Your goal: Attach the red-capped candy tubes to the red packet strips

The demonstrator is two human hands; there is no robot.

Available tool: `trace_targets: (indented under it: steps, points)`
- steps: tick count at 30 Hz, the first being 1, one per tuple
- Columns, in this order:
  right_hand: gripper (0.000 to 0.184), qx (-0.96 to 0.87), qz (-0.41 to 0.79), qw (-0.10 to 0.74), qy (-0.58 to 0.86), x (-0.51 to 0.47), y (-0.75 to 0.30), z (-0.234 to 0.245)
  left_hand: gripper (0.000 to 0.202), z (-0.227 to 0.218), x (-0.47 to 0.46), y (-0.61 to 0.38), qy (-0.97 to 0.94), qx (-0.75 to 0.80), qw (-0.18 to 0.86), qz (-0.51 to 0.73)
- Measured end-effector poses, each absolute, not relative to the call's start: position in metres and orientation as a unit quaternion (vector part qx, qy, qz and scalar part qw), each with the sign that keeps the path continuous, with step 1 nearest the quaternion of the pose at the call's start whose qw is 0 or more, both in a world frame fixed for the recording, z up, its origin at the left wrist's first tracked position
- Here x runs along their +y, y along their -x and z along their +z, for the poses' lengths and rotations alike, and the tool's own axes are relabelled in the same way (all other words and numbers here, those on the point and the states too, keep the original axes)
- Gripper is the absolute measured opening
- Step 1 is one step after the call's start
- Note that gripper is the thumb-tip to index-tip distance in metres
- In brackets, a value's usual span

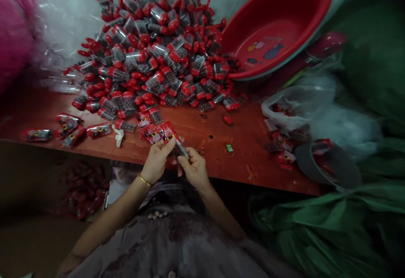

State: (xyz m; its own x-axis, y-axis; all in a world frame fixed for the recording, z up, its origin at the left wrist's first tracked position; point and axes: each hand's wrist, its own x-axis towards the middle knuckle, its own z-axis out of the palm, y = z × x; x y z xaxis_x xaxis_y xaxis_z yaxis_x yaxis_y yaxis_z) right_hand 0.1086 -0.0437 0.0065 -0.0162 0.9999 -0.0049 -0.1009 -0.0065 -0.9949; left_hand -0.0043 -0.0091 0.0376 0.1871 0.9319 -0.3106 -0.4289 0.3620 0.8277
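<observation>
Left hand [156, 160]: closed on red printed sleeve [164, 133], at tabletop [247, 151] front edge. Right hand [193, 169]: pinching clear vial [181, 148], tip touching sleeve. Judged step: sleeving vial; next calls for open sleeve mouth, straight alignment. Vial heap [158, 46] behind.

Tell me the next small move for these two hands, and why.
Probably: slide the small tube held in the right hand into the red wrapper that the left hand pinches. Tube and wrapper meet end to end above the table edge, and wrapped packets lie farther left, so sleeving seems the likely step.
</observation>
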Motion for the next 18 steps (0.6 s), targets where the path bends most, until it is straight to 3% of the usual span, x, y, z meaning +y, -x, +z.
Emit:
trace_targets:
  steps: [10,18]
  points:
    - [0.031,-0.438,0.526,0.547,0.481,-0.048,-0.104,0.009,0.042,0.038,-0.02,-0.002,-0.322,0.418,0.738,0.419]
    - [0.03,-0.446,0.517,0.543,0.489,-0.043,-0.109,0.015,0.041,0.041,-0.01,0.001,-0.375,0.429,0.649,0.505]
